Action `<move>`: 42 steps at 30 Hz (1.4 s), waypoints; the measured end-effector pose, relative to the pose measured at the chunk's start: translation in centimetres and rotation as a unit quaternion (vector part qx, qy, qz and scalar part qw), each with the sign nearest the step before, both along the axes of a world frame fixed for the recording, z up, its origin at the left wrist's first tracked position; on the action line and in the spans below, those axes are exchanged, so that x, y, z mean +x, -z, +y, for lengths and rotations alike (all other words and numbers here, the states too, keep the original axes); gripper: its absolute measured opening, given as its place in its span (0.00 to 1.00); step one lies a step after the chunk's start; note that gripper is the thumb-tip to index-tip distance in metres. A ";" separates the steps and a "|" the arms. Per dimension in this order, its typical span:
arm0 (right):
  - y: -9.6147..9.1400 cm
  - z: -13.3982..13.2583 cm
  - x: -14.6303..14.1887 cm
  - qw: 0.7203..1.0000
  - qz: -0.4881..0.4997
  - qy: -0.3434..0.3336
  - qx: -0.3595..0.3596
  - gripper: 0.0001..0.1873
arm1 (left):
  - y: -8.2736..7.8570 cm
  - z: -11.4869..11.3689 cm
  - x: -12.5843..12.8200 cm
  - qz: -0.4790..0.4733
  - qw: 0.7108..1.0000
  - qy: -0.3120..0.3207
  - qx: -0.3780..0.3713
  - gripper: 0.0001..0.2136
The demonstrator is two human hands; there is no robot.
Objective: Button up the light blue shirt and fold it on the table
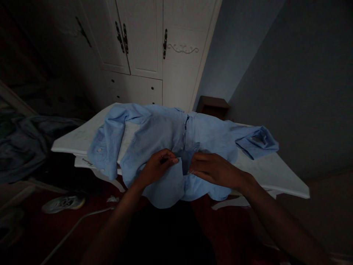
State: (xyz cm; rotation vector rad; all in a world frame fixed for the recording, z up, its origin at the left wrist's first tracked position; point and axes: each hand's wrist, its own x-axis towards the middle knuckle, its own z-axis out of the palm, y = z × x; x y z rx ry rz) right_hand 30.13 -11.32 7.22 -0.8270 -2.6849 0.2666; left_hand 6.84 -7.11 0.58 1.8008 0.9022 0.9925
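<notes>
A light blue button-up shirt lies spread across a white table, its sleeves reaching out to both sides. The front is fastened near the top and parts lower down. My left hand pinches the edge of the left front panel near its lower part. Across the gap, my right hand has its fingers closed at the edge of the other panel. Shirt cloth hangs over the table's near edge below both hands.
A white wardrobe stands behind the table, with a small brown cabinet by the wall. Dark clothes are heaped at left. A shoe and a pale cord lie on the red floor.
</notes>
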 end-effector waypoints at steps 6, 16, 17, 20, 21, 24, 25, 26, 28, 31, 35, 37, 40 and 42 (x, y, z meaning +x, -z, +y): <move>-1.6 -0.4 0.3 0.993 0.050 -0.063 -0.081 0.11 | 0.0 -0.3 0.0 0.029 0.999 0.018 0.013 0.10; -2.4 -1.4 -0.5 0.949 -0.079 -0.126 -0.278 0.16 | -0.1 -0.2 -0.6 0.056 0.994 0.077 0.055 0.10; -2.4 -1.4 -0.6 0.954 -0.069 -0.122 -0.266 0.17 | -0.1 -0.2 -0.7 0.057 0.993 0.081 0.062 0.09; -2.6 -1.1 -0.8 0.975 -0.043 -0.091 -0.198 0.14 | -0.2 -0.3 -1.0 0.060 0.990 0.100 0.079 0.08; -2.7 -1.0 -0.8 0.979 -0.041 -0.083 -0.181 0.13 | -0.2 -0.4 -1.1 0.063 0.989 0.104 0.085 0.08; -2.7 -0.6 -0.8 0.983 -0.047 -0.070 -0.163 0.13 | -0.1 -0.4 -1.3 0.080 0.985 0.103 0.112 0.09; -2.6 -0.5 -0.9 0.983 -0.051 -0.070 -0.163 0.13 | 0.0 -0.5 -1.3 0.087 0.983 0.103 0.123 0.08; -2.5 -0.4 -1.0 0.982 -0.056 -0.074 -0.165 0.13 | 0.0 -0.5 -1.2 0.093 0.981 0.104 0.133 0.07; -2.0 -0.3 -1.1 0.976 -0.074 -0.097 -0.181 0.12 | 0.2 -0.5 -1.1 0.099 0.978 0.105 0.150 0.06; -1.3 -0.3 -1.1 0.961 -0.107 -0.127 -0.222 0.12 | 0.3 -0.5 -1.0 0.108 0.975 0.104 0.166 0.05; -1.0 -0.3 -0.5 0.957 -0.089 -0.123 -0.246 0.12 | 0.2 -0.7 -1.1 0.118 0.971 0.113 0.175 0.04; -1.1 -0.2 -0.1 0.955 -0.062 -0.133 -0.257 0.11 | 0.0 -0.8 -1.2 0.129 0.967 0.117 0.186 0.04; -1.3 0.2 0.3 0.933 -0.032 -0.188 -0.306 0.12 | -0.1 -0.9 -1.3 0.152 0.956 0.127 0.216 0.03; -1.3 0.5 0.5 0.912 -0.022 -0.218 -0.348 0.13 | -0.1 -0.9 -1.4 0.159 0.951 0.134 0.230 0.03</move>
